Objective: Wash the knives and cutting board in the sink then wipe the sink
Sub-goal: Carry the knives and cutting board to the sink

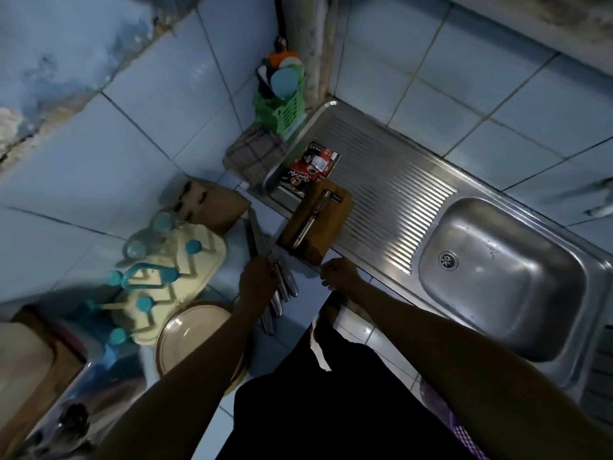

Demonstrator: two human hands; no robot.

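Note:
My left hand grips a bundle of steel knives over the tiled counter; the blades point up and away, and the handles stick out below my fist. A brown wooden cutting board lies at the left end of the drainboard, with one more steel knife on top of it. My right hand hovers just below the board's near edge, fingers loosely curled, holding nothing. The steel sink basin sits to the right, with nothing in it.
A red packet lies on the ribbed drainboard behind the board. A checked cloth and green utensil basket fill the corner. A wooden knife block, cream cup rack and round plate stand at left.

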